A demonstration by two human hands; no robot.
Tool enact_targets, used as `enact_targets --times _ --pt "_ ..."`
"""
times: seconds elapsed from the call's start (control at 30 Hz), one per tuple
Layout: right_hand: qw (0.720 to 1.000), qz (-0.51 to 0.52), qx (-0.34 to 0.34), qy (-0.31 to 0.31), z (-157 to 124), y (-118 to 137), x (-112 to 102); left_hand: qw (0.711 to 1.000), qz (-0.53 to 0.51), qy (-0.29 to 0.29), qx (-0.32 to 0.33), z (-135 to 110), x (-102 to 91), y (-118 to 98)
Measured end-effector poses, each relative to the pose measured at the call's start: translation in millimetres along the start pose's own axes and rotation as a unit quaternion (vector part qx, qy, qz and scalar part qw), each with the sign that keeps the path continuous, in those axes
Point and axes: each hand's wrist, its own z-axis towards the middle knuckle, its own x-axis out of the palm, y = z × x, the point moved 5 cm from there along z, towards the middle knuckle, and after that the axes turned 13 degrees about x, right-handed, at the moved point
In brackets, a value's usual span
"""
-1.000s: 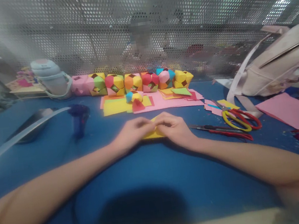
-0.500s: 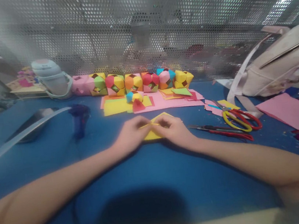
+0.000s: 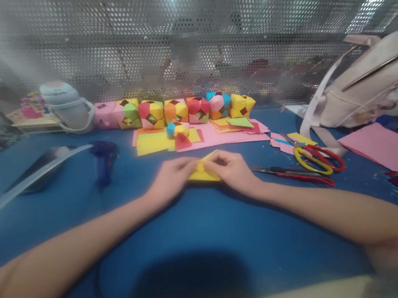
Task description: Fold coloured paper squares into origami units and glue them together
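Observation:
Between my two hands, low over the blue table (image 3: pixel 195 228), is a small piece of yellow paper (image 3: pixel 202 173) with folded flaps. My left hand (image 3: pixel 172 180) grips its left side, thumb and fingers together. On the right side, my right hand (image 3: pixel 233 169) pinches the same paper between thumb and bent fingers. Parts of the paper are covered by the fingers, and the exact folds are blurred. Just beyond it lie yellow sheets (image 3: pixel 152 144) and pink sheets (image 3: pixel 220 138), with a small blue, yellow and red folded paper piece (image 3: pixel 181 135) on top.
Several folded-paper balls (image 3: pixel 152 115) line the back by a perforated metal screen (image 3: pixel 141 53). To the right lie scissors (image 3: pixel 313 160), dark-bladed scissors (image 3: pixel 298 173), pink paper (image 3: pixel 383 145) and a pale bag (image 3: pixel 367 81). At left are a blue glue gun (image 3: pixel 103 160) and a lidded bucket (image 3: pixel 69 108).
My hands have moved slightly apart on the yellow paper, the left one shifting left. More of the paper's middle shows between the thumbs.

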Motion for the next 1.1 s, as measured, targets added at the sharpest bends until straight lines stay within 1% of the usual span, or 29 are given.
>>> enact_targets --times 0.1,0.3,0.43,0.53,0.7,0.8,0.97,1.1 --pt "1.000 -0.005 -0.006 -0.004 -1.0 3.0 0.3 1.000 -0.003 -0.005 -0.012 0.1 -0.8 2.9" --pt "1.000 -0.010 -0.017 -0.007 -1.4 2.7 -0.5 0.999 -0.043 0.002 -0.020 0.4 0.8 4.3" --pt "0.998 -0.036 -0.046 -0.014 -3.2 4.4 -1.0 1.000 -0.003 -0.001 -0.027 -0.8 1.1 0.8" --pt "0.996 -0.057 -0.067 -0.018 -5.6 7.4 -1.1 0.999 0.011 0.007 -0.037 -1.4 2.0 -2.0" --pt "0.994 -0.066 -0.085 -0.025 -7.4 8.9 -1.6 0.998 -0.032 0.024 -0.046 0.4 2.6 -3.9" --pt "0.993 -0.068 -0.095 -0.026 -7.5 8.2 -1.5 0.997 -0.053 0.024 -0.047 1.6 2.3 -3.4" --pt "0.991 -0.076 -0.107 -0.013 -7.7 7.2 1.8 0.999 0.016 0.022 -0.024 1.3 1.5 -3.5" --pt "0.995 -0.057 -0.078 -0.003 -5.9 4.9 2.3 0.999 0.047 -0.010 -0.006 0.2 -1.2 -2.8"
